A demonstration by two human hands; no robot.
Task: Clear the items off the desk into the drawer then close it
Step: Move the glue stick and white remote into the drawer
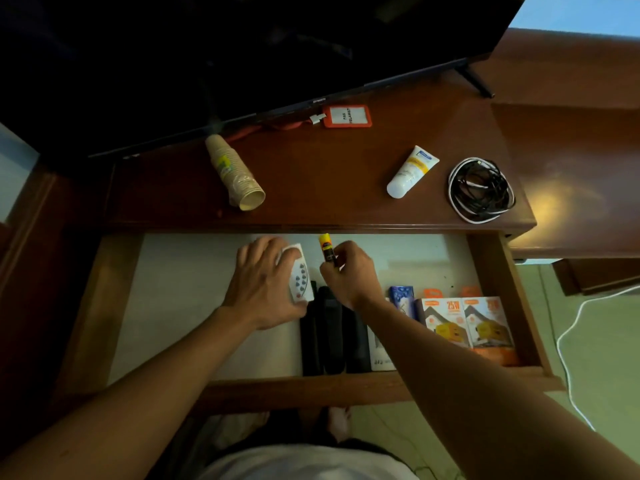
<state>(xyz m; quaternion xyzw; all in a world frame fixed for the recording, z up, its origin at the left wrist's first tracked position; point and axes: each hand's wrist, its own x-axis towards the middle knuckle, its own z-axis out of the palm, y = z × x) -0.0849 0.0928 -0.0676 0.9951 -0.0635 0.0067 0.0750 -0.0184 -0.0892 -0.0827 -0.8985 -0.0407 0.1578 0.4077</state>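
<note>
The drawer (498, 292) stands pulled out below the wooden desk (329, 174). Inside it, my left hand (263, 282) grips a white remote control (300, 282) with coloured buttons. Beside it, my right hand (349, 271) pinches a small yellow-capped stick (326, 247) and holds it upright over the drawer. On the desk lie a stack of paper cups (233, 171) on its side, a white cream tube (410, 173), a coil of black and white cables (481, 188) and an orange badge holder (348, 116) with a lanyard.
Dark remotes (329, 334) lie in the drawer's middle, and charger boxes (464, 323) plus a blue pack (401, 299) sit at its right. A black TV (242, 57) stands at the back of the desk. A white cable (568, 341) trails on the floor at the right.
</note>
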